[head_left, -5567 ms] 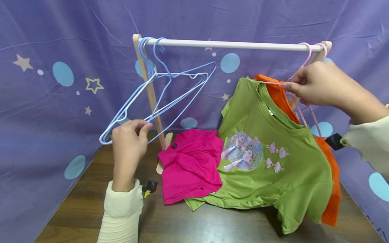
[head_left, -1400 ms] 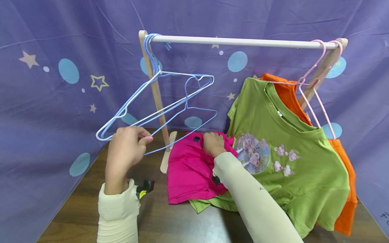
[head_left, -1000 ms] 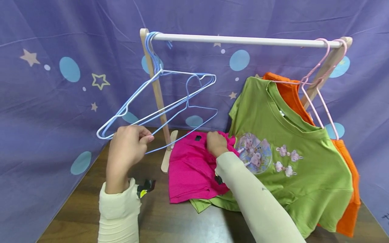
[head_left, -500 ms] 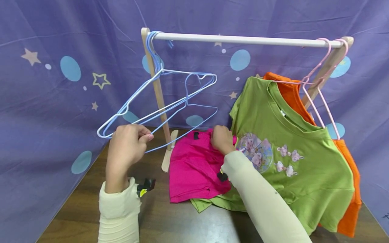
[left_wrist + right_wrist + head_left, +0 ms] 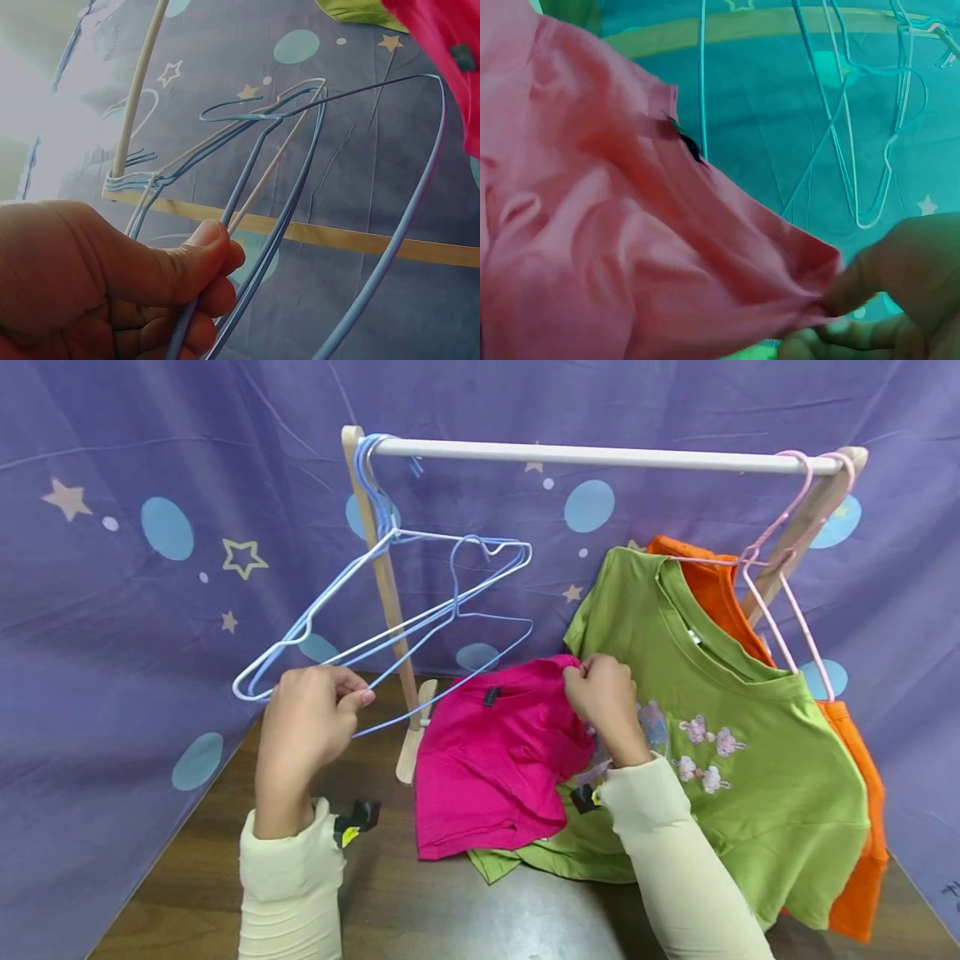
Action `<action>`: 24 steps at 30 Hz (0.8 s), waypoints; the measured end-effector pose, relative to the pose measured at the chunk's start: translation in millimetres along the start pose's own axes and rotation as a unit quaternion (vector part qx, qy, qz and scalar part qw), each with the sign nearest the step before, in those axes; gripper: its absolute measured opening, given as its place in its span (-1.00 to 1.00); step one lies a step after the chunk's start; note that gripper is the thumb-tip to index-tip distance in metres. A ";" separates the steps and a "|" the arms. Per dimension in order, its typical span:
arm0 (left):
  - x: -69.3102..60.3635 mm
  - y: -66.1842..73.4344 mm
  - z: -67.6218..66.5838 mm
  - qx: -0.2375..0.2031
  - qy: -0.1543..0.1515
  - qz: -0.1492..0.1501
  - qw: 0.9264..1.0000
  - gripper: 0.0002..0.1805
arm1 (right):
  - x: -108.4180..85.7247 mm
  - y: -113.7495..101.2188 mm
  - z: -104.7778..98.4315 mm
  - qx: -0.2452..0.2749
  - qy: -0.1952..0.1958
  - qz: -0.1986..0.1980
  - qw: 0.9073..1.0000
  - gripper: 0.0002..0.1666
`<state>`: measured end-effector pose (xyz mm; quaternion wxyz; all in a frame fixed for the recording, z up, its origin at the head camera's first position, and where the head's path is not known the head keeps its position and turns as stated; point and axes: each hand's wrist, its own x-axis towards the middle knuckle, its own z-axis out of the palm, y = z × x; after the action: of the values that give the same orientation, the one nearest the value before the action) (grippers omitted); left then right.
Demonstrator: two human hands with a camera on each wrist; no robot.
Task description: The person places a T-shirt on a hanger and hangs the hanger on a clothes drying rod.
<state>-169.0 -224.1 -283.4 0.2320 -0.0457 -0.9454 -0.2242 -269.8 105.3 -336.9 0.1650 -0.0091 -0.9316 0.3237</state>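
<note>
My left hand (image 5: 309, 727) pinches a blue wire hanger (image 5: 491, 670) by one shoulder; its hook is off the rail and points up. A pink T-shirt (image 5: 495, 768) with a black neck label lies partly on the table. At its upper right edge my right hand (image 5: 606, 697) pinches the fabric and lifts it a little. In the right wrist view the shirt (image 5: 652, 247) stretches from the fingertips, and its neck opening faces the hangers. The left wrist view shows thumb and fingers round the hanger wire (image 5: 247, 172). The free hanger end hangs close above the shirt, not inside it.
A rack with a white rail (image 5: 600, 454) stands on the wooden table (image 5: 187, 877). White and blue hangers (image 5: 322, 602) hang at its left end. On pink hangers (image 5: 776, 602) at the right are a green T-shirt (image 5: 765, 785) and an orange garment (image 5: 855, 860) behind it.
My right hand moved from the pink hanger down to the pink shirt, then drew its edge up and to the right. My left hand took the blue hanger off the rail and lowered it.
</note>
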 end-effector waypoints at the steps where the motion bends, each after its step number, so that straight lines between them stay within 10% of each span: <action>1: -0.3 -0.3 -0.3 0.002 -0.001 0.000 1.000 -0.89 | -1.1 2.8 0.6 -0.011 -0.012 -0.001 1.000 -0.62; 11: -2.4 -2.2 -1.7 0.009 -0.003 0.012 1.000 -0.89 | -2.4 24.5 34.5 -0.134 -0.160 -0.014 0.978 -0.72; 20: -3.3 -1.4 -4.4 0.009 -0.001 0.019 1.000 -0.91 | 1.1 1.9 40.8 -0.145 -0.001 -0.079 0.986 -0.69; 24: -4.9 -1.1 -8.0 0.015 0.003 0.012 1.000 -0.92 | 8.9 2.6 50.9 -0.172 -0.011 -0.068 0.983 -0.62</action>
<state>-161.5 -228.5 -279.8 0.2377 -0.0534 -0.9475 -0.2072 -294.4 77.9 -373.2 0.1729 0.0298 -0.9735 0.1463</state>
